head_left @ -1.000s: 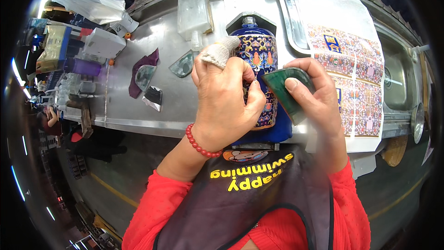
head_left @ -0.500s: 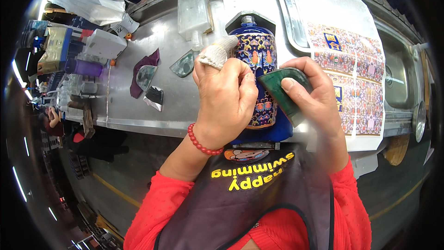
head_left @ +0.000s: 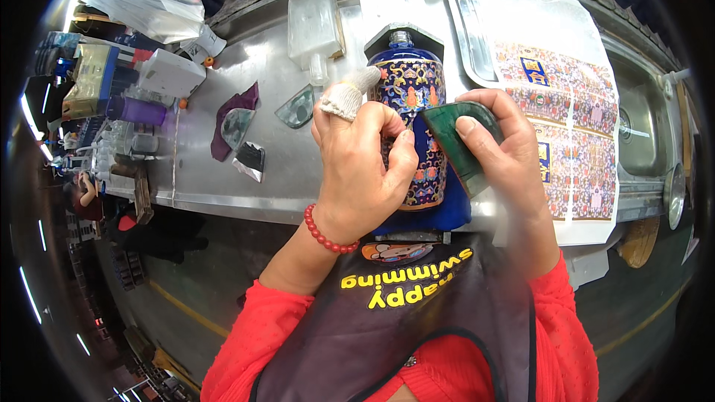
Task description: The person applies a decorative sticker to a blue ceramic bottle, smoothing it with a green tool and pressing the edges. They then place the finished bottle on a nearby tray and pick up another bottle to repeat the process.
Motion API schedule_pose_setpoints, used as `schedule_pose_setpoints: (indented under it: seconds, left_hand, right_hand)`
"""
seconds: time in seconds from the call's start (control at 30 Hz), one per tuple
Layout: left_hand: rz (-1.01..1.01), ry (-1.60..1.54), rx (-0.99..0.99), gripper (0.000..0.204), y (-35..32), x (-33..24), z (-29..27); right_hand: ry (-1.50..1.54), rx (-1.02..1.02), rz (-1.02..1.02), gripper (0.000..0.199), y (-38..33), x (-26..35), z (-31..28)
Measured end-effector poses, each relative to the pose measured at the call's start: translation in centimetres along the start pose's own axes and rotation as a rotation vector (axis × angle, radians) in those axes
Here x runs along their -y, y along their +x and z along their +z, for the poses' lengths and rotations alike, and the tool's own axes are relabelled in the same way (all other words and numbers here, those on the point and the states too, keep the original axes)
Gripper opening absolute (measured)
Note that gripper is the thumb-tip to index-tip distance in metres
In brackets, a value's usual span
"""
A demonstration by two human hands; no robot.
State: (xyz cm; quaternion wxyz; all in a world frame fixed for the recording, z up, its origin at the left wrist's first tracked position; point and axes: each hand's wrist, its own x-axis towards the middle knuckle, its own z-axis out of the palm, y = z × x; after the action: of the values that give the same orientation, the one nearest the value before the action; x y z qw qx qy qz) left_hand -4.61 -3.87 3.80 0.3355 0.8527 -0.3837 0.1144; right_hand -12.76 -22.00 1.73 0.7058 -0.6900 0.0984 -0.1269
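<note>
A dark blue bottle (head_left: 423, 91) with a floral patterned decal lies on its back, neck pointing away, on a blue support (head_left: 458, 214). Over its left side my left hand (head_left: 359, 160) is closed, thumb and forefinger bent together. Whatever they pinch, if anything, is hidden. A whitish knit finger cover (head_left: 348, 97) sits on one finger of that hand, beside the bottle's shoulder. My right hand (head_left: 514, 156) grips a flat green scraper (head_left: 456, 141) with a rounded edge. Its straight edge is beside the bottle's right side; whether it touches, I cannot tell.
To the right lie sheets of printed decals (head_left: 577, 112) near a metal tray (head_left: 465, 37) and a sink (head_left: 648, 145). Left of the bottle are a frosted bottle (head_left: 313, 26), a clear green-edged scraper (head_left: 296, 106), a purple scrap (head_left: 223, 141) and a black-and-silver scrap (head_left: 249, 160).
My right hand and the green scraper have shifted slightly to the right and away from the bottle's middle. My left hand stays nearly in place, with its covered finger slightly lower.
</note>
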Motion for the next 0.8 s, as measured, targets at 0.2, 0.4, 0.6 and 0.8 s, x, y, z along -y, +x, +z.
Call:
schedule_pose_setpoints:
  seconds: [0.2, 0.4, 0.6, 0.8]
  left_hand:
    - [0.057, -0.036, -0.054, 0.013, 0.0, 0.4, 0.3]
    - [0.016, -0.025, -0.041, 0.013, -0.6, 0.7, 0.2]
    - [0.025, -0.045, -0.076, 0.018, -0.8, 1.2, 0.3]
    - [0.084, -0.083, -0.094, 0.024, -0.3, 1.3, 0.4]
  right_hand:
    - [0.048, -0.037, -0.008, 0.021, 0.3, 0.2, 0.5]
    - [-0.005, 0.025, -0.066, 0.022, 0.7, 0.4, 1.2]
    - [-0.069, 0.021, -0.069, 0.021, 0.6, 0.7, 0.9]
    - [-0.091, 0.009, -0.023, 0.021, 0.1, 1.0, 0.2]
